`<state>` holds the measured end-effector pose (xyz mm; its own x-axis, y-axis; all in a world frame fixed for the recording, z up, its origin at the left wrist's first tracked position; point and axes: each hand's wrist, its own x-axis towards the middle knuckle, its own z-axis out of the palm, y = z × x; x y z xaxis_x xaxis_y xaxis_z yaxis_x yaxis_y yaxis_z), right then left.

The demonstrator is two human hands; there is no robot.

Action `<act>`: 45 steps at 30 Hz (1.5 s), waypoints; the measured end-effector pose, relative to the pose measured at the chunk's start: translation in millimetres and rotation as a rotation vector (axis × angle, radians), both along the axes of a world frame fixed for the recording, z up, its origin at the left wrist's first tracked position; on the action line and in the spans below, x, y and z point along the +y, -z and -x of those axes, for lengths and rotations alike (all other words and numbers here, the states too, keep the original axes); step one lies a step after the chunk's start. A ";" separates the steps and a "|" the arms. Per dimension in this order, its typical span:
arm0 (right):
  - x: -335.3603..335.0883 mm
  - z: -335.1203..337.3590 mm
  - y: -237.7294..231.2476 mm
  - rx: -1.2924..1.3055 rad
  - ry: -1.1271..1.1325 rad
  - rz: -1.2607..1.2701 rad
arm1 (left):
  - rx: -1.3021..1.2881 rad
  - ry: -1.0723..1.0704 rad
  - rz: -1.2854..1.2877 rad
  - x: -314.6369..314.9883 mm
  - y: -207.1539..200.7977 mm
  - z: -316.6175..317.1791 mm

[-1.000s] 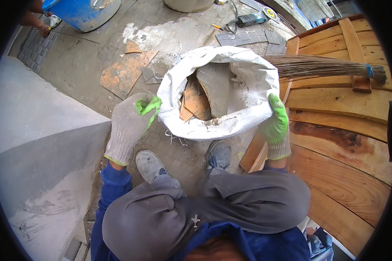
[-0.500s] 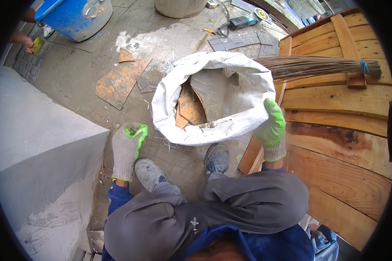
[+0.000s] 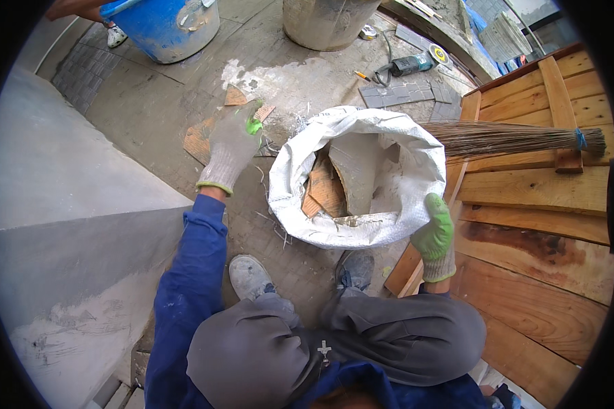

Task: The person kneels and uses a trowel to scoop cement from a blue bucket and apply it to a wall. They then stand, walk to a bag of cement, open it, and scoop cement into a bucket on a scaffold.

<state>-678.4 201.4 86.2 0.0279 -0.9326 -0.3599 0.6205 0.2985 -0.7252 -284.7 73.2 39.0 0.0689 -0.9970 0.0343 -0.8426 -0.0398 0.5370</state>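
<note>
A white woven sack (image 3: 290,187) stands upright with its mouth rolled back, and broken tile pieces (image 3: 326,187) lie inside it. My right hand (image 3: 434,235), in a grey-and-green glove, grips the sack's rim on the right, with the thumb over the fold. To the left of the sack, my gloved left hand (image 3: 235,146) reaches over an orange-backed broken tile (image 3: 196,142) on the floor. Its fingers are partly hidden but look stretched and apart, and I see nothing held. A smaller tile shard (image 3: 235,95) lies just beyond that hand.
A twig broom (image 3: 518,140) rests across wooden boards (image 3: 532,187) at the right. An angle grinder (image 3: 413,64) lies by grey tiles (image 3: 396,95). Farther back are a blue tub (image 3: 164,31), a mud-caked bucket (image 3: 327,24) and another person's foot (image 3: 116,35). A grey plastered block (image 3: 82,177) borders the left.
My left hand has moved up and forward from beside my shoe to over the broken tile. My right hand stays on the sack's rim. The view has shifted slightly.
</note>
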 end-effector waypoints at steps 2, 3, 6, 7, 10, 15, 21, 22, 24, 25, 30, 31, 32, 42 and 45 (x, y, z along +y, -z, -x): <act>-1.9 -9.8 -0.7 -0.004 -0.021 0.020 | -0.412 0.335 0.006 -7.1 54.4 -17.6; -3.2 -10.8 -0.6 0.006 -0.023 0.018 | -0.615 0.507 0.009 -11.5 70.5 -21.2; -5.4 -4.0 -5.2 0.067 -0.048 0.023 | -0.722 0.535 -0.020 -9.4 72.1 -5.1; -5.0 -1.0 -5.3 0.069 -0.048 0.017 | -0.725 0.540 -0.038 -9.2 64.2 -1.3; -0.7 4.3 -1.9 0.054 -0.026 0.022 | -0.487 0.454 -0.221 -26.0 50.5 -4.4; -3.8 -2.6 4.4 0.044 -0.015 -0.002 | -0.162 -0.037 -0.245 -92.7 75.5 -70.5; -3.7 -13.4 -11.5 -0.016 0.018 -0.043 | -0.172 -0.140 -0.233 -139.1 84.6 -72.4; -2.5 -14.1 -8.6 -0.012 0.025 -0.027 | -0.138 -0.197 -0.287 -140.4 83.8 -68.9; 1.3 -7.0 -7.5 0.017 0.057 -0.035 | -0.060 -0.380 -0.261 -140.5 86.5 -41.4; 2.1 -6.6 -4.6 -0.012 0.055 -0.022 | -0.053 -0.400 -0.226 -137.2 86.7 -39.4; -3.4 -16.2 1.6 -0.046 0.026 -0.075 | -0.055 -0.336 -0.139 -116.7 85.4 -53.8; -4.7 -12.7 3.1 -0.053 0.019 -0.073 | -0.041 -0.321 -0.130 -118.5 81.5 -49.0; -5.4 -8.4 5.4 -0.058 0.015 -0.072 | -0.025 -0.304 -0.122 -120.2 77.6 -45.8; -5.6 -18.9 -1.2 -0.029 -0.023 -0.066 | -0.152 -0.221 -0.349 -126.0 74.2 -66.6; -4.4 -13.6 7.5 0.013 0.035 -0.084 | -0.192 -0.130 -0.248 -121.9 71.3 -51.7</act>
<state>-664.9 197.0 78.7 -0.0096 -0.8996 -0.4367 0.6227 0.3363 -0.7065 -233.1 -48.7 -32.3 0.2119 -0.9600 -0.1832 -0.9067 -0.2631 0.3297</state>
